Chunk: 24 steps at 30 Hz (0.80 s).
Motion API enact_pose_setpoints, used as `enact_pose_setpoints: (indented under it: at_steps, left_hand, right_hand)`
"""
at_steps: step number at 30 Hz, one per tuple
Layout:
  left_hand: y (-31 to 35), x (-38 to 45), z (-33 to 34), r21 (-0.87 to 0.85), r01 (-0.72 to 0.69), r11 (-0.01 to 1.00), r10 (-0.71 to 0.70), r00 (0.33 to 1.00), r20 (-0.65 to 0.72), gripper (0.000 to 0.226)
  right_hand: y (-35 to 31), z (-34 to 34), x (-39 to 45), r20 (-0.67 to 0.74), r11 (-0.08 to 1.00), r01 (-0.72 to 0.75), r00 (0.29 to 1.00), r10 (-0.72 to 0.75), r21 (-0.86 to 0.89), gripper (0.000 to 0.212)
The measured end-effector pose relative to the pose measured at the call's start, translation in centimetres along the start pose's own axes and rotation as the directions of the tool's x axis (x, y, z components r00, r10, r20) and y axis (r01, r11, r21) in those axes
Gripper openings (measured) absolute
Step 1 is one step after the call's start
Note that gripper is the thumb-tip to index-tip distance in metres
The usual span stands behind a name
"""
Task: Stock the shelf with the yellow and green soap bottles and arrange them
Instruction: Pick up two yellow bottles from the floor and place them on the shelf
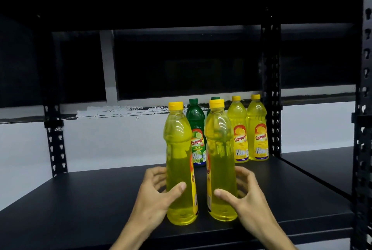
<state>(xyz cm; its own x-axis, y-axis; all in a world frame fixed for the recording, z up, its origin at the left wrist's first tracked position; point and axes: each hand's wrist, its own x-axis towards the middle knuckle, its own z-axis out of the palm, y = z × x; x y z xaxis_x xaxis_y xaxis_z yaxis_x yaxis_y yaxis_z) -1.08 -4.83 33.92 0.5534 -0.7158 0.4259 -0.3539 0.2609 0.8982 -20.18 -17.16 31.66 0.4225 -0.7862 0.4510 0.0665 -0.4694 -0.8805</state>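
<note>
Head view, black metal shelf [80, 199], person's two hands at the front edge.

Left hand [155, 193]: wrapped round the lower body of the left yellow bottle [179, 161]; thumb across the front face, fingers [156, 173] curled behind on the far side. Looks like a loose grip, thumb clearly touching.

Right hand [247, 195]: same on the right yellow bottle [220, 157]; thumb on the front, fingers curled round the back, partly seen through the liquid.

Both held bottles are upright, bases on the shelf near the front edge, side by side with a narrow gap between them, not touching. Labels face away or sideways; only label edges show.

Back row, right half of the shelf, all upright with labels facing forward:
- green bottle [196, 129], lime label, seen between the two front bottles
- second green bottle [215, 99], only the cap shows behind the right front bottle
- yellow bottle [238, 131]
- last yellow bottle [257, 129], just beside the rear upright post [270, 88]

The back pair of yellows stand close together; cannot tell whether they touch.

Left half of the shelf carries no bottles. Pale wall [110, 139] behind.
</note>
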Motion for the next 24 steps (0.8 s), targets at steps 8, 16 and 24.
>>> enact_pose_setpoints:
  at_steps: [8,16,24]
  left_hand:
    - [0.4,0.1,0.4,0.153,0.010,0.988,-0.012,1.000,0.014,0.083]
    - [0.6,-0.2,1.8,0.309,-0.058,0.949,0.115,0.979,-0.169,0.080]
    - [-0.3,0.3,0.4,0.085,-0.025,0.996,0.023,0.999,0.022,0.063]
  right_hand:
    - [-0.2,-0.2,-0.3,-0.018,0.961,0.034,0.999,-0.040,-0.275,0.102]
    - [-0.6,0.6,-0.2,-0.148,0.955,0.029,0.986,-0.076,-0.296,0.096]
    - [-0.3,-1.0,0.2,0.090,0.999,0.018,0.996,-0.015,-0.027,0.063]
